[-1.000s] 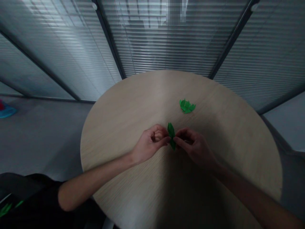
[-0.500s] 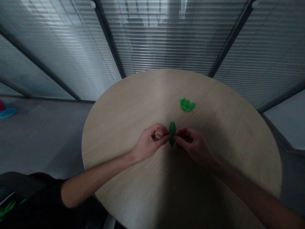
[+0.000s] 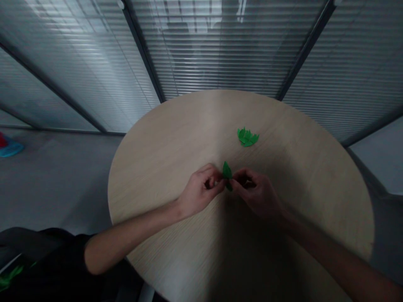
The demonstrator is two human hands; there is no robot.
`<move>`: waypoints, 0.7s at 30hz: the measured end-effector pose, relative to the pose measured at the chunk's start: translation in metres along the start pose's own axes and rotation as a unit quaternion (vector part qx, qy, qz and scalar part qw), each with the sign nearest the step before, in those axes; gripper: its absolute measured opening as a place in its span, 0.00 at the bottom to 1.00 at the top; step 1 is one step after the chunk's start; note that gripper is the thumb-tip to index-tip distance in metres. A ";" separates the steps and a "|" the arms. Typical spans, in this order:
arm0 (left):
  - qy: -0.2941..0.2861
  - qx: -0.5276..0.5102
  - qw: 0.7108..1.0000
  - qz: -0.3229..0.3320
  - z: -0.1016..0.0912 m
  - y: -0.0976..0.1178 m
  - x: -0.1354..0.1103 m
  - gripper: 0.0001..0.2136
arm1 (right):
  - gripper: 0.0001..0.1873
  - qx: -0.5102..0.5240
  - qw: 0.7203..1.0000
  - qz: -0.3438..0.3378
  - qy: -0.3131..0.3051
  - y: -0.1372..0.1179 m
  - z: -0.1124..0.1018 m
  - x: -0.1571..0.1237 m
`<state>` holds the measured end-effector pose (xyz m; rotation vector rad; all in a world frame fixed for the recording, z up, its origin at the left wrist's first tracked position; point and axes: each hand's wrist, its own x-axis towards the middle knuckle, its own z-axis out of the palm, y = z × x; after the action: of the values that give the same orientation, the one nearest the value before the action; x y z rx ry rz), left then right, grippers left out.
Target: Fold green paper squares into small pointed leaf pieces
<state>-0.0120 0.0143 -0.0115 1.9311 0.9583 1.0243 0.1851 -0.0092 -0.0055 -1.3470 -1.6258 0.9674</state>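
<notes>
No text, label, brand, number or sign could be read anywhere in the view.

your fingers (image 3: 218, 181) hide part of the green folded piece (image 3: 227, 170), the layers in the small green pile (image 3: 247, 137) are too small to count, and the left edge of the view cuts off the red-and-blue object (image 3: 9, 147).
</notes>
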 end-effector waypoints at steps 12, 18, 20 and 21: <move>0.001 0.064 0.998 0.006 0.003 0.006 -0.008 0.12 | 0.04 -0.187 0.971 -0.143 0.048 -0.001 0.003 -0.007; -0.012 0.079 0.997 -0.009 0.003 0.007 -0.010 0.10 | 0.05 -0.272 0.931 -0.231 0.074 0.000 0.005 -0.011; -0.012 0.076 0.997 -0.015 0.003 0.008 -0.009 0.10 | 0.06 -0.300 0.914 -0.262 0.079 -0.001 0.005 -0.012; -0.013 0.072 0.997 -0.020 0.003 0.008 -0.009 0.10 | 0.07 -0.313 0.905 -0.276 0.081 -0.001 0.005 -0.013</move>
<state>-0.0107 0.0023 -0.0084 2.0296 1.0774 0.9266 0.1812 -0.0223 -0.0081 -1.1912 -2.1115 -0.0214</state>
